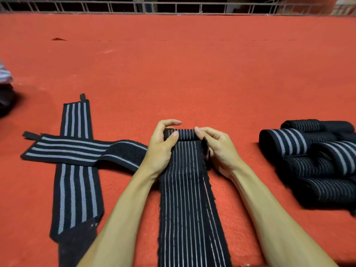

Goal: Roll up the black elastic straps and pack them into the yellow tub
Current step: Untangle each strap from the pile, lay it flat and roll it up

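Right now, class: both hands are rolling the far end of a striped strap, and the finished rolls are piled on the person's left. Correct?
One slip: the head view shows the finished rolls piled on the person's right. The left hand and right hand are rolling the far end of the striped strap.

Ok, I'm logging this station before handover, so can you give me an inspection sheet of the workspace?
surface: red mat under everything.
job's things: narrow-striped strap partly rolled at its far end; two flat straps crossed on the left; rolled straps piled on the right; yellow tub not in view.
clutter: unidentified dark and pale thing at left edge.
grips: left hand and right hand each pinch an end of the roll.
cables: nothing seen.
surroundings: metal railing beyond the mat.
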`<action>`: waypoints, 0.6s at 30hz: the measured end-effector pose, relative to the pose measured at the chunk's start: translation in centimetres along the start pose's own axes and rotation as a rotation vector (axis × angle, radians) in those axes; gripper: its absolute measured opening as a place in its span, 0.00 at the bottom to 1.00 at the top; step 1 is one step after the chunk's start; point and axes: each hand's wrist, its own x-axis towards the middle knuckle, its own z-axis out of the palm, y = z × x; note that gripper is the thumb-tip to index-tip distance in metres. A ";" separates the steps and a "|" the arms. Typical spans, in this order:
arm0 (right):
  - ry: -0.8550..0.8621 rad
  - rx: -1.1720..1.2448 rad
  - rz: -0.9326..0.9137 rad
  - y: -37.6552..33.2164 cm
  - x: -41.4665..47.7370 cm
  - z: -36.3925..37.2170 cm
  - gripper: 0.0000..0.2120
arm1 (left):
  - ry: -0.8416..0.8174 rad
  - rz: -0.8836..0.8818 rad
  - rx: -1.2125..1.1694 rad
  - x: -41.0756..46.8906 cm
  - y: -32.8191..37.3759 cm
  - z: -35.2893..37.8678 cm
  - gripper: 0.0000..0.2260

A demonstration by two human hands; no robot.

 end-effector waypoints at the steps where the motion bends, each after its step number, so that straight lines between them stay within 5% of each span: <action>1: 0.011 -0.023 0.007 0.1 0.1 -0.1 0.16 | 0.004 0.013 0.003 0.0 -0.1 -0.1 0.11; 10: 0.044 0.024 -0.073 0.3 0.2 -0.5 0.10 | 0.025 -0.055 -0.017 0.0 -0.2 0.3 0.15; 18: 0.061 -0.257 -0.289 0.2 0.1 -0.3 0.12 | 0.001 -0.232 -0.059 -0.4 0.1 0.4 0.15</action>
